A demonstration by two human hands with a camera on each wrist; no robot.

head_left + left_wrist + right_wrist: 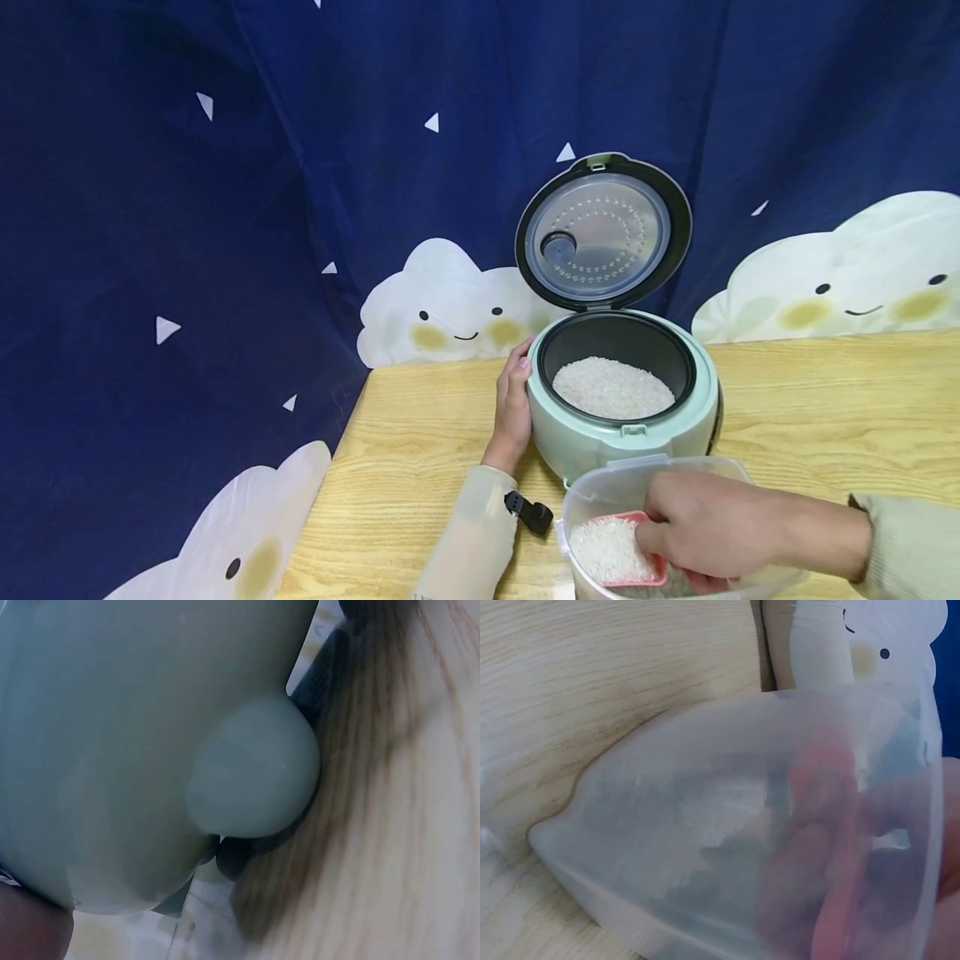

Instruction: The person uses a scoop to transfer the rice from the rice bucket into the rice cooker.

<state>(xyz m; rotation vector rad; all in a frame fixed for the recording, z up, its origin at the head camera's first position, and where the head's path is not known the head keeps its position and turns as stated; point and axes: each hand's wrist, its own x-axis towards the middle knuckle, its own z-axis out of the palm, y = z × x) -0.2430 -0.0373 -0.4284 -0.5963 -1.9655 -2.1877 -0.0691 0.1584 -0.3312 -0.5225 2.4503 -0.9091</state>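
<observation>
My left hand [513, 412] rests against the left side of a mint-green rice cooker [570, 442], its fingers along the wall near the rim. White rice [611, 388] lies in the cooker's dark inner pot, and the lid [603, 225] stands raised. My right hand [708, 517] grips a red scoop [658, 570] heaped with rice, inside a clear plastic container [577, 504] in front of the cooker. Through the container wall, the right wrist view shows the scoop's red handle [832, 922] in my fingers. The cooker's rounded lower side [127, 750] fills much of the left wrist view.
All of this stands on a light wood-grain table [420, 450]. Behind it hangs a dark blue curtain [420, 192] printed with smiling clouds and white triangles. A black strap [529, 511] sits round my left wrist.
</observation>
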